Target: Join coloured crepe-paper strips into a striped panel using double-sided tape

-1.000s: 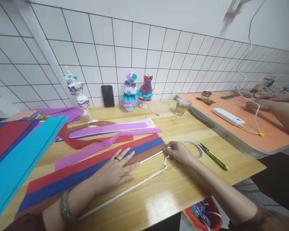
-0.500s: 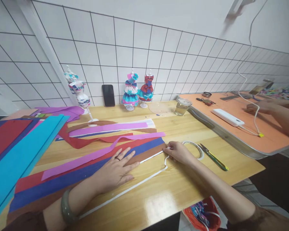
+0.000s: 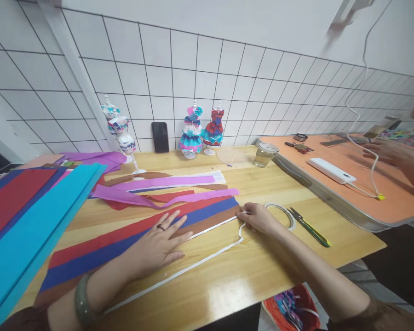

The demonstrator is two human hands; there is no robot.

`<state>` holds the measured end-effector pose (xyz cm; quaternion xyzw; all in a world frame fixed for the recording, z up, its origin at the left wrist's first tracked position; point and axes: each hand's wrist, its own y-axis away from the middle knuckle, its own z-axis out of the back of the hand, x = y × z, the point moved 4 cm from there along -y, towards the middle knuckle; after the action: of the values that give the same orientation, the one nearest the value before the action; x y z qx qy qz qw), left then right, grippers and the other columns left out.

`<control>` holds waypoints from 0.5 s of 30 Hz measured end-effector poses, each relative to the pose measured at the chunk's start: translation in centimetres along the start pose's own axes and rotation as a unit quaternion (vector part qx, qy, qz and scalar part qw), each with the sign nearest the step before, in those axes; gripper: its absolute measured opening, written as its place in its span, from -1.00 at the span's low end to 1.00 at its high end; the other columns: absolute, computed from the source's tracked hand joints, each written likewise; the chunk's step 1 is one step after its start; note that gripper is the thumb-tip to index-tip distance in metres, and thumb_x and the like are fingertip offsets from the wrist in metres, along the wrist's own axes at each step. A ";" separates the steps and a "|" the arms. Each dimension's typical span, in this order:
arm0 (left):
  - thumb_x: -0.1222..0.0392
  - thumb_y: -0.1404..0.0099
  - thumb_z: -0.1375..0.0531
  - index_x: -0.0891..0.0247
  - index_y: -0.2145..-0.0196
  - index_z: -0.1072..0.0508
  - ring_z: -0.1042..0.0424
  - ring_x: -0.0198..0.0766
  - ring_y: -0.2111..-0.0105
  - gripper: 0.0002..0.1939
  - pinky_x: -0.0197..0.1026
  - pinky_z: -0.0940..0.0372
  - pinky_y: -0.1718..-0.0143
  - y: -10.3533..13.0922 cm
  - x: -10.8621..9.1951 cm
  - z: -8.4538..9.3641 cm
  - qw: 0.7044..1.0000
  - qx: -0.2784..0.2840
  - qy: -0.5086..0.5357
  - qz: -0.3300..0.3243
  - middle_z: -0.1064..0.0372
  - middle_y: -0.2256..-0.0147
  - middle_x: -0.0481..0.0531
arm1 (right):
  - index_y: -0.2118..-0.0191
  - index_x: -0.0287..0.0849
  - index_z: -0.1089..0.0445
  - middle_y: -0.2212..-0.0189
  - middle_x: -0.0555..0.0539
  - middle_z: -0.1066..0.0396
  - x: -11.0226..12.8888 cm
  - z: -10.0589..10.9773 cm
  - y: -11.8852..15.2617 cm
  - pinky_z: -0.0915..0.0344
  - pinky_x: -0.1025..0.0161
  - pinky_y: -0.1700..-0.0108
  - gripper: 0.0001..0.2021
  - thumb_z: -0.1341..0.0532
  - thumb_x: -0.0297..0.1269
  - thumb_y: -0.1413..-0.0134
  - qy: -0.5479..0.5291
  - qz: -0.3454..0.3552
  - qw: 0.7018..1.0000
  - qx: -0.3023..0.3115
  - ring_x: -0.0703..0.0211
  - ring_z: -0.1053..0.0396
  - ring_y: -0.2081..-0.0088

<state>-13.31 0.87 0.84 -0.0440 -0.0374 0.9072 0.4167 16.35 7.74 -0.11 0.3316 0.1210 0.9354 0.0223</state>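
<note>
My left hand [image 3: 163, 241] lies with fingers spread on the long strips, across the blue strip [image 3: 207, 212] and the brown strip [image 3: 212, 222]. The red strip [image 3: 96, 241] runs along their far side. At their right end my right hand [image 3: 258, 218] pinches a narrow white tape [image 3: 207, 252]. One length follows the brown strip's near edge, and another trails loosely along the table towards me. Just beyond the right hand lies a tape roll [image 3: 292, 221], with green-and-yellow thread snips [image 3: 312, 228] beside it. A pink strip [image 3: 124, 195] lies wavy behind the red one.
Wide turquoise strips [image 3: 58, 220] lie at the left. Along the wall stand small dressed mannequins [image 3: 190, 135], a phone [image 3: 160, 137] and a lidded glass [image 3: 265, 155]. To the right, another person's hand [image 3: 382, 151] is over an orange table [image 3: 334, 195] with a white power strip [image 3: 332, 170].
The pink strip's left part has shifted off the red strip, back and to the left. My left hand has slid slightly left; my right hand keeps its pinch. The view has shifted a little.
</note>
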 end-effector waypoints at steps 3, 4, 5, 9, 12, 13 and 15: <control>-0.11 -0.27 0.06 -0.09 -0.17 0.00 0.22 -0.01 -0.22 -0.48 0.05 0.10 -0.14 2.2 0.5 0.5 0.999 -0.001 -0.033 0.008 0.19 -0.24 -0.02 | 0.55 -0.14 -0.14 0.72 0.05 -0.31 0.0 0.1 0.0 -0.03 0.41 0.69 -0.76 -0.14 -0.12 0.06 0.006 -0.005 1.000 -0.003 0.32 -0.24 0.73; -0.12 -0.26 0.05 -0.10 -0.17 0.00 0.21 -0.01 -0.22 -0.47 0.05 0.10 -0.14 3.0 0.7 0.6 0.999 -0.001 -0.042 0.008 0.19 -0.24 -0.03 | 0.55 -0.14 -0.15 0.72 0.05 -0.31 -0.1 0.1 0.0 -0.02 0.41 0.70 -0.77 -0.14 -0.12 0.06 0.007 -0.006 1.000 -0.004 0.32 -0.23 0.73; -0.13 -0.25 0.05 -0.11 -0.17 0.00 0.19 -0.02 -0.22 -0.47 0.04 0.11 -0.15 3.9 0.8 0.8 0.999 -0.003 -0.050 0.008 0.18 -0.23 -0.04 | 0.55 -0.14 -0.15 0.72 0.05 -0.31 -0.1 0.0 0.0 -0.03 0.40 0.69 -0.77 -0.14 -0.12 0.06 0.006 -0.005 1.000 -0.004 0.32 -0.24 0.73; -0.15 -0.23 0.02 -0.13 -0.16 0.00 0.14 -0.07 -0.21 -0.45 -0.01 0.12 -0.15 7.6 1.3 1.3 0.997 -0.005 -0.079 0.026 0.15 -0.23 -0.07 | 0.55 -0.14 -0.17 0.72 0.04 -0.31 -0.3 -0.1 -0.1 -0.08 0.38 0.66 -0.76 -0.13 -0.11 0.06 0.002 0.005 1.000 0.000 0.30 -0.24 0.72; -0.14 -0.22 0.00 -0.15 -0.15 -0.02 0.10 -0.06 -0.20 -0.46 -0.02 0.07 -0.14 10.0 1.6 1.5 0.993 -0.014 -0.107 0.041 0.11 -0.22 -0.08 | 0.54 -0.15 -0.18 0.72 0.04 -0.32 -0.4 -0.2 -0.1 -0.09 0.39 0.64 -0.76 -0.13 -0.11 0.05 -0.003 0.004 1.000 0.005 0.31 -0.24 0.72; -0.14 -0.22 -0.01 -0.16 -0.14 -0.03 0.09 -0.06 -0.19 -0.46 -0.03 0.05 -0.13 10.6 1.7 1.4 0.992 -0.019 -0.113 0.044 0.09 -0.21 -0.08 | 0.54 -0.14 -0.18 0.72 0.04 -0.32 -0.4 -0.2 -0.1 -0.09 0.39 0.64 -0.76 -0.14 -0.11 0.05 -0.004 0.003 1.000 0.007 0.31 -0.24 0.72; -0.14 -0.21 -0.02 -0.16 -0.14 -0.05 0.05 -0.07 -0.18 -0.46 -0.05 0.02 -0.12 11.6 2.0 1.4 0.992 -0.025 -0.114 0.049 0.05 -0.20 -0.09 | 0.55 -0.14 -0.18 0.72 0.05 -0.32 -0.3 -0.1 -0.2 -0.08 0.39 0.65 -0.76 -0.14 -0.10 0.06 -0.005 0.002 1.000 0.011 0.32 -0.24 0.72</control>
<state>-23.54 -5.17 0.93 0.0474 -0.1053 0.9246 0.3631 16.49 7.84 -0.43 0.3371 0.1308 0.9322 0.0172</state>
